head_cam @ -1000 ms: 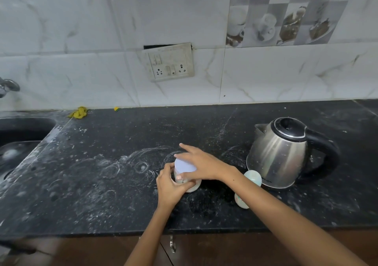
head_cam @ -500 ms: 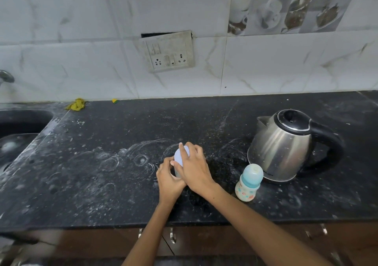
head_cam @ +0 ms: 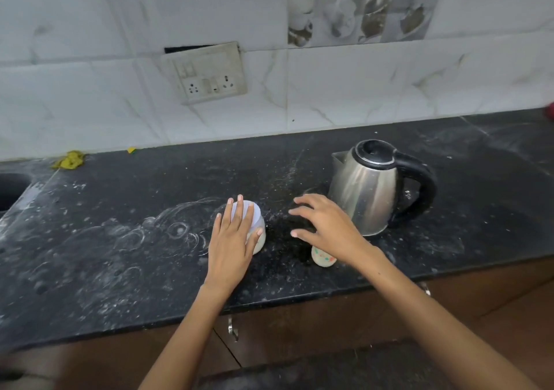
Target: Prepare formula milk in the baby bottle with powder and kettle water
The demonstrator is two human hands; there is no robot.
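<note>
A small white powder jar point(head_cam: 257, 221) with a pale lilac lid stands on the black counter point(head_cam: 120, 245). My left hand point(head_cam: 235, 239) lies over its near side with straight fingers, the thumb against the jar's right wall. My right hand point(head_cam: 325, 226) hovers with spread fingers above the baby bottle point(head_cam: 323, 258), hiding all but its patterned base. The steel kettle point(head_cam: 370, 185) with black lid and handle stands just right of that hand.
A sink point(head_cam: 10, 191) cuts into the counter at far left, with a yellow scrap point(head_cam: 70, 160) beside the wall. A socket plate point(head_cam: 207, 73) hangs on the tiled wall. The counter's front edge runs above brown cabinet doors point(head_cam: 299, 326). White powder marks dust the counter.
My right hand left the jar lid and moved right, over the baby bottle. My left hand loosened from gripping the jar to lying flat against it.
</note>
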